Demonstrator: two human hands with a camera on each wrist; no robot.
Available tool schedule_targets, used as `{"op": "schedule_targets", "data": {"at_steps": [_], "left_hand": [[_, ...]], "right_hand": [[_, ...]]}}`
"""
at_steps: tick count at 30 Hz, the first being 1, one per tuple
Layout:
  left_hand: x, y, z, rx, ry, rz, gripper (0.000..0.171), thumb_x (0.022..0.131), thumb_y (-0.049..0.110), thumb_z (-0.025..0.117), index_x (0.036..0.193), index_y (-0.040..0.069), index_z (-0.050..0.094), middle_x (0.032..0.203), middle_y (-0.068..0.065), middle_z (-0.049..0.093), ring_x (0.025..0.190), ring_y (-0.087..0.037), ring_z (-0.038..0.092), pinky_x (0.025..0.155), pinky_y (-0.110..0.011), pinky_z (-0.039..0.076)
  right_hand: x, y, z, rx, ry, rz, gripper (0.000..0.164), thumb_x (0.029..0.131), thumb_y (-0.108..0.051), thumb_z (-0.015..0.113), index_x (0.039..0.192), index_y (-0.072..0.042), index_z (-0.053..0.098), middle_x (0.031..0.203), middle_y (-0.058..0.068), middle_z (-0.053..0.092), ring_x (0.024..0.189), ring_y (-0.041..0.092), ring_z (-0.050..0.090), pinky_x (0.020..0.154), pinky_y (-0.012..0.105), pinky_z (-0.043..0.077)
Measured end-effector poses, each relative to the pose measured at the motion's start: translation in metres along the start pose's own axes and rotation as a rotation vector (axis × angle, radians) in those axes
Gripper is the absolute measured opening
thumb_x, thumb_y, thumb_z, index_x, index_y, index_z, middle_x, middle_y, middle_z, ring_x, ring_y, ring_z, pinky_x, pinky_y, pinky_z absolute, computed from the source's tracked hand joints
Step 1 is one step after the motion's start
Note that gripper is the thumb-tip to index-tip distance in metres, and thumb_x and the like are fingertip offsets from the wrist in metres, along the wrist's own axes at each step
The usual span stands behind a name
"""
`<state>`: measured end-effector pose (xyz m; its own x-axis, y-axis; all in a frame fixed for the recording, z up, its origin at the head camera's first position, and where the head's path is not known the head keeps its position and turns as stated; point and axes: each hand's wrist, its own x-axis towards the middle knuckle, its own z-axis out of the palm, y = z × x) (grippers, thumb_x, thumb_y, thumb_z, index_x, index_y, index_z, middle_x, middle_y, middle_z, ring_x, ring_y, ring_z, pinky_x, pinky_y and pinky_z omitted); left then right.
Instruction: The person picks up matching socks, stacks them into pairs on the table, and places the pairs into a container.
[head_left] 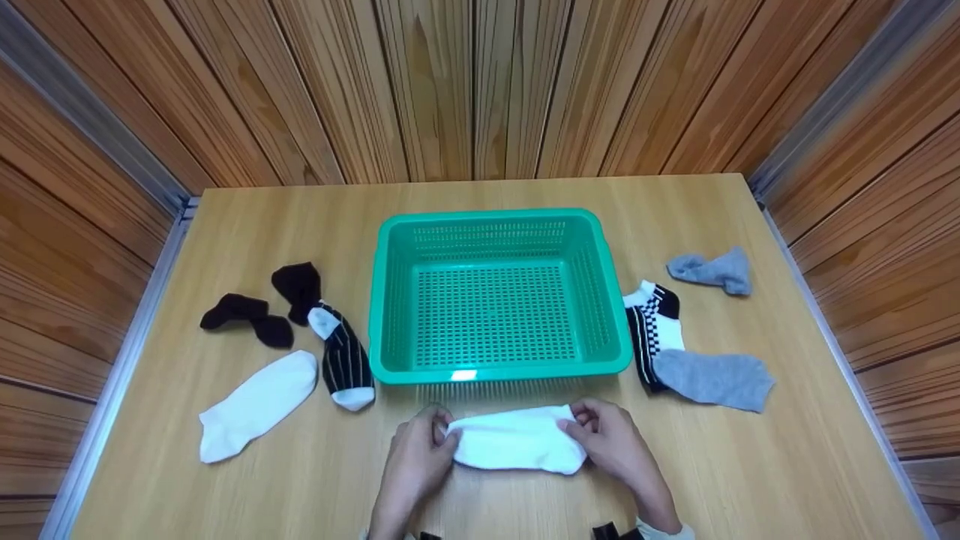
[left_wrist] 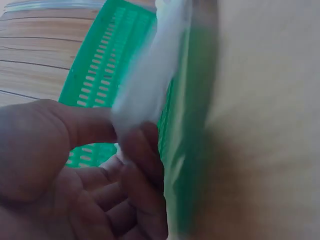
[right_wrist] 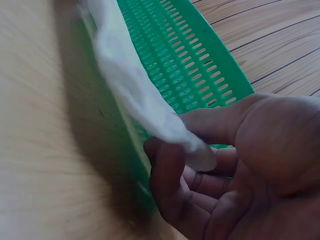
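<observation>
A white sock (head_left: 517, 441) stretches sideways between both hands, in front of the green basket. My left hand (head_left: 420, 457) pinches its left end between thumb and fingers. At the other end my right hand (head_left: 611, 442) pinches the sock the same way. In the left wrist view the white sock (left_wrist: 150, 80) hangs from the thumb and forefinger, a little blurred. The right wrist view has the sock (right_wrist: 132, 85) running away from the pinching fingers, over the table. Another white sock (head_left: 259, 405) lies flat at the left.
The green basket (head_left: 501, 373) stands mid-table with nothing in it. To its left lie black socks (head_left: 298, 291) (head_left: 251, 318) and a striped sock (head_left: 346, 360). Rightward are a black-and-white patterned sock (head_left: 654, 330) and grey socks (head_left: 716, 381) (head_left: 712, 271). Wooden walls (head_left: 480, 90) surround the table.
</observation>
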<state>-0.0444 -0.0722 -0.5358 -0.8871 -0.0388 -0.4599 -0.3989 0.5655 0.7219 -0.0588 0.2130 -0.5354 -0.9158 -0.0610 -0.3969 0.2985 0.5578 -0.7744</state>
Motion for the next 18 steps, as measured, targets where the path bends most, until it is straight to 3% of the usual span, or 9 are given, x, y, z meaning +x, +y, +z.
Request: {"op": "schedule_targets", "data": {"at_steps": [6, 9, 13, 18], "left_hand": [[-0.0008, 0.0028, -0.0017, 0.107, 0.066, -0.095, 0.015, 0.097, 0.015, 0.071, 0.112, 0.012, 0.069, 0.075, -0.001, 0.061, 0.064, -0.016, 0.053, 0.058, -0.029, 0.038], [-0.0022, 0.0045, -0.0026, 0.11, 0.069, -0.097, 0.02, 0.095, 0.016, 0.073, 0.114, 0.011, 0.069, 0.077, -0.002, 0.061, 0.065, -0.017, 0.054, 0.059, -0.029, 0.039], [-0.0024, 0.0051, -0.0024, 0.115, 0.07, -0.077, 0.023, 0.093, 0.015, 0.076, 0.115, 0.008, 0.07, 0.076, -0.002, 0.06, 0.066, -0.016, 0.053, 0.059, -0.028, 0.038], [-0.0036, 0.0017, -0.0009, 0.094, 0.066, -0.046, 0.021, 0.095, 0.01, 0.072, 0.115, 0.005, 0.075, 0.076, -0.001, 0.06, 0.064, -0.015, 0.052, 0.056, -0.026, 0.036]], "right_hand": [[0.0007, 0.0005, 0.0053, 0.032, -0.019, -0.031, 0.009, 0.098, -0.007, 0.07, 0.105, -0.002, 0.071, 0.089, 0.007, 0.067, 0.074, 0.016, 0.062, 0.059, 0.025, 0.055], [0.0, -0.0019, 0.0065, 0.001, 0.023, -0.048, 0.008, 0.097, -0.009, 0.072, 0.103, -0.004, 0.071, 0.089, 0.006, 0.068, 0.076, 0.015, 0.062, 0.063, 0.023, 0.053], [-0.0016, -0.0054, 0.0087, -0.038, 0.05, -0.056, 0.024, 0.089, -0.013, 0.083, 0.106, -0.004, 0.07, 0.091, 0.005, 0.067, 0.08, 0.014, 0.061, 0.07, 0.021, 0.05], [-0.0028, -0.0063, 0.0099, -0.054, 0.048, -0.002, 0.032, 0.084, -0.005, 0.086, 0.11, -0.003, 0.068, 0.093, 0.006, 0.065, 0.082, 0.015, 0.059, 0.069, 0.022, 0.048]]}}
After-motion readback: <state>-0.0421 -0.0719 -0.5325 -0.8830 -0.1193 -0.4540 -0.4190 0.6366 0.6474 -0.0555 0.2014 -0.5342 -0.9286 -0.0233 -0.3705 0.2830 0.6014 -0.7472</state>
